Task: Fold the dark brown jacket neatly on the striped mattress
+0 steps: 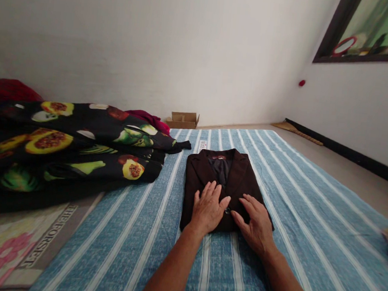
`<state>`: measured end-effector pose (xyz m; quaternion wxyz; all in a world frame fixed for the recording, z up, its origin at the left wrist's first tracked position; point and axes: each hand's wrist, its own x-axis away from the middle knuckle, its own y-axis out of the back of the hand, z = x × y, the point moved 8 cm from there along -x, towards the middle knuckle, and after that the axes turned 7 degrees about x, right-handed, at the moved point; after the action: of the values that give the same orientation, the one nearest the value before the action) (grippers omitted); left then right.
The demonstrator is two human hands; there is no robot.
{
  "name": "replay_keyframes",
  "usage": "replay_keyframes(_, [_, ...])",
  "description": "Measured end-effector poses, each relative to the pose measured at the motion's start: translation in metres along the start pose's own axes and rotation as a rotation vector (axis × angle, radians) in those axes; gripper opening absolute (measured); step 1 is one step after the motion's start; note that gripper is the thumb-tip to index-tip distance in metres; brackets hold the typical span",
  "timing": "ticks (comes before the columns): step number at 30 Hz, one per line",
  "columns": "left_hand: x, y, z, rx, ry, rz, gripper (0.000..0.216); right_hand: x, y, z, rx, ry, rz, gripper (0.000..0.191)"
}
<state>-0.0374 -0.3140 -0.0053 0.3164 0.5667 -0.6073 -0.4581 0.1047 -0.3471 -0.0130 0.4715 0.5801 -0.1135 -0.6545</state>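
A dark brown blazer (pixel 245 180) lies folded into a neat rectangle on the blue striped bedsheet (pixel 151 233). Its collar and lapels point away from me, and a dark lining shows at the neck. My left hand (pixel 207 209) rests flat on the lower left part of the blazer, fingers stretched out. On the lower right part lies my right hand (pixel 255 222), also open with its fingers extended. A round button (pixel 227 210) shows between the two hands. Neither hand grips the cloth.
A black garment with papaya prints (pixel 86 153) is spread at the left, with red cloth (pixel 10 93) behind it. Beyond the bed's far edge sits an open cardboard box (pixel 184 120). A broom (pixel 298 130) lies by the right wall, below a window (pixel 379 35).
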Motion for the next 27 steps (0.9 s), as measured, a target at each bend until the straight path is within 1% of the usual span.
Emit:
replay_keyframes(7, [-0.0015,-0.0012,0.0008,-0.003,0.003,0.008,0.057,0.0003,-0.0005,-0.0004,0.004,-0.004,0.002,0.042])
replay_keyframes(19, [-0.0007,-0.0006,-0.0005,-0.006,0.003,0.011,0.057,0.0014,0.0001,-0.0015,-0.020,-0.008,-0.027,0.039])
replay_keyframes(27, [-0.0007,-0.0010,-0.0013,-0.024,0.010,0.003,0.057,0.0018,-0.0002,-0.0019,-0.019,-0.006,-0.018,0.040])
